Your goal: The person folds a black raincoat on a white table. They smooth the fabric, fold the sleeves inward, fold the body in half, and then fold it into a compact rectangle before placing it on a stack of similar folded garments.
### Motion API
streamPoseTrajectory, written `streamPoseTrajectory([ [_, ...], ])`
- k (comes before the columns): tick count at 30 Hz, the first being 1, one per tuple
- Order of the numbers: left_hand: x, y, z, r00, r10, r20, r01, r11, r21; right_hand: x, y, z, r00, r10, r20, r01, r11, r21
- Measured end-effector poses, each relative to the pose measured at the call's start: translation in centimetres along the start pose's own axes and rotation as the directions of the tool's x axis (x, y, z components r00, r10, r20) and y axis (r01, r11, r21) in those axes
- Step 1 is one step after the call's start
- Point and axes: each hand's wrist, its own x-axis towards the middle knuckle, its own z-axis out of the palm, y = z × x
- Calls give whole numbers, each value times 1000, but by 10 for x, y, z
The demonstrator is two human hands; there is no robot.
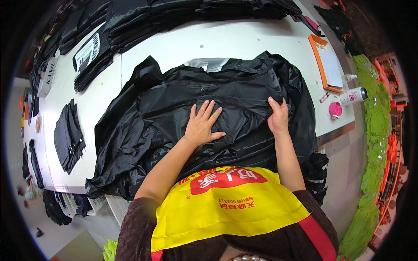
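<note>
A large black, shiny garment (235, 93) lies spread and crumpled over the white table (174, 48) in front of me. My left hand (202, 124) rests flat on its middle, fingers spread, pressing the fabric down. My right hand (278, 116) lies further right on the same garment, fingers bent over a fold near its right side; whether it pinches the fabric I cannot tell. A piece of clear plastic wrap (207, 64) shows from under the garment's far edge. A yellow and red apron (226, 204) covers my front.
Stacks of folded black garments (143, 19) line the table's far edge, with more folded black pieces (69, 135) at the left. An orange clipboard (326, 63), a white bottle (353, 95) and a pink cap (335, 109) sit at the right. Green fabric (370, 143) is heaped on the floor.
</note>
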Motion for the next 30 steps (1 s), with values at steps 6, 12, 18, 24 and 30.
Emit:
streamPoseTrajectory([
  [6, 4, 3, -2, 1000, -13, 22, 13, 1000, -4, 5, -12, -1, 989, 117, 87, -135, 957, 255],
  [12, 5, 4, -3, 999, -14, 51, 15, 1000, -20, 7, -11, -2, 974, 187, 125, -221, 893, 393],
  [18, 6, 3, -3, 999, -27, 43, 28, 999, -23, 10, -9, -2, 976, 190, 109, -218, 892, 395],
  [24, -9, -11, -50, 963, -222, -154, 143, 901, -410, 26, -7, -16, 931, -11, -365, -53, 985, -166],
  [30, -67, -120, -83, 463, -668, -583, 708, 674, -211, 4, -32, 41, 908, -371, 194, 349, 417, -839],
])
